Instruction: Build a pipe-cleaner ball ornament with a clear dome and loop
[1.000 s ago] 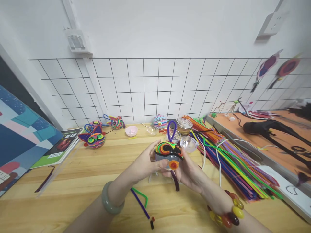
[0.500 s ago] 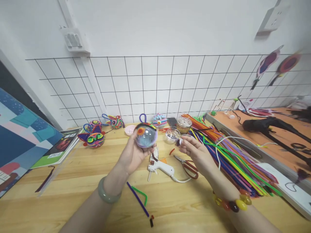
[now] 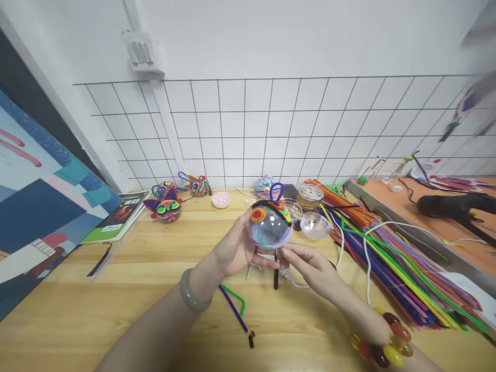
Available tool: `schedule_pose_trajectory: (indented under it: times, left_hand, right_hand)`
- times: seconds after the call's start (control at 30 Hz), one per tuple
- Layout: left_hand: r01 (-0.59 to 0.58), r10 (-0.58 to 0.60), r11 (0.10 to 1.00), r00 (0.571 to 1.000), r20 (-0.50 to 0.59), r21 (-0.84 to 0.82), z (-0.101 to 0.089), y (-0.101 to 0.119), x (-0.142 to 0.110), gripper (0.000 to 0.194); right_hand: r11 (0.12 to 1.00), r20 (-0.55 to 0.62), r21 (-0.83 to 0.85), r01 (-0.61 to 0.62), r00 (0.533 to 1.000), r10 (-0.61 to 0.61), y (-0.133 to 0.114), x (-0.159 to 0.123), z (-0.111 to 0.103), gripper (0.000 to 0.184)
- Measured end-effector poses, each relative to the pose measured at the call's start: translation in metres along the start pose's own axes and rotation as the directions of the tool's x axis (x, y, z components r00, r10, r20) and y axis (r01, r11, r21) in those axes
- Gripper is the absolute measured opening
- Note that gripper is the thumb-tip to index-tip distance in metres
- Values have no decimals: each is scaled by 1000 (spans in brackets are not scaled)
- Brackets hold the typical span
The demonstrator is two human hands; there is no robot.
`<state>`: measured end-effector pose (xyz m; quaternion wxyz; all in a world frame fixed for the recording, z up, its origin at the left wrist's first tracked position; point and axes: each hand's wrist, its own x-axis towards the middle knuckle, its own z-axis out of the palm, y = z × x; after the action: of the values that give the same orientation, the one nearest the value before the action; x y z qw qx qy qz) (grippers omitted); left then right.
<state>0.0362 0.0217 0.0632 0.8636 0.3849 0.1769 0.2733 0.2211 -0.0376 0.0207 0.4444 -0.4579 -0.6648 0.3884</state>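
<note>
Clear ball (image 3: 270,231), cupped by the left hand's (image 3: 232,250) curled fingers, lay above the right hand's (image 3: 320,271) bunched fingertips (pinched item indiscernible); tassel (image 3: 276,279) hung toward the bench's (image 3: 96,323) near edge.

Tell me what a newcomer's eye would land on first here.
Probably the clear ball, trimmed in bright colours, at the centre, with the left hand holding it and the right hand at its underside. Next come the vivid pipe cleaners on the right of the table, then the blue patterned board at the far left.
</note>
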Motion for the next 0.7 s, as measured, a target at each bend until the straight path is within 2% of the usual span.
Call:
schedule_pose_trajectory:
  times: [0.13,0.37,0.47,0.6,0.7]
  left_hand:
    - [-21,21,1000,999,41,0,-2,-2,2,57]
    - [-77,76,997,996,37,27,0,-3,0,48]
    - [-88,86,994,996,20,73,3,-5,-2,47]
    - [-68,67,986,998,9,150,4,-6,-3,51]
    - [-85,82,986,996,27,141,5,-7,-2,52]
  right_hand:
    - [998,-73,-56,-9,997,5,1,1,1,30]
    - [995,-192,-3,-95,977,93,6,4,-1,31]
    - [998,-180,24,-52,982,55,11,4,-1,34]
    - [1000,-78,2,-7,997,7,17,3,-3,34]
    - [999,-82,-31,13,997,-16,22,1,-6,32]
